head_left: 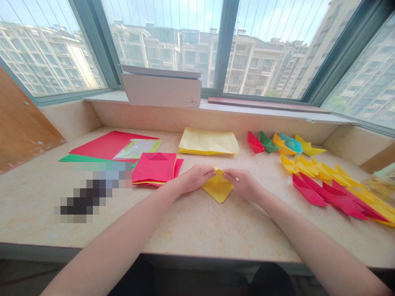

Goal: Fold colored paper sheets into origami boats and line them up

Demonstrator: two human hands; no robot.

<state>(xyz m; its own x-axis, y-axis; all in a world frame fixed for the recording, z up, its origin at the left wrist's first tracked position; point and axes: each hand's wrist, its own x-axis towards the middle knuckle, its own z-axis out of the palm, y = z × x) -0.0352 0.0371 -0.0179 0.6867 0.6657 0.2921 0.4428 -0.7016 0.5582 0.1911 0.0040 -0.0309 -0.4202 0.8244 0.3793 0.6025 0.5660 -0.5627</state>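
A small folded piece of yellow paper (217, 188) is held between my hands, low over the middle of the stone counter, one corner pointing toward me. My left hand (199, 177) pinches its upper left side with thumb and fingers. On the upper right side, my right hand (243, 183) grips it the same way. Just left of my left hand lies a stack of red folded paper (155, 167) with yellow layers showing at its edge. Beyond the hands rests a pale yellow folded sheet stack (208, 141).
Several folded paper boats in red, green, orange and blue stand at the back right, with yellow boats (314, 167) and red boats (331, 195) nearer. Red sheets (105, 144) and a clear packet (138, 148) lie at left. A white box (162, 88) sits on the windowsill.
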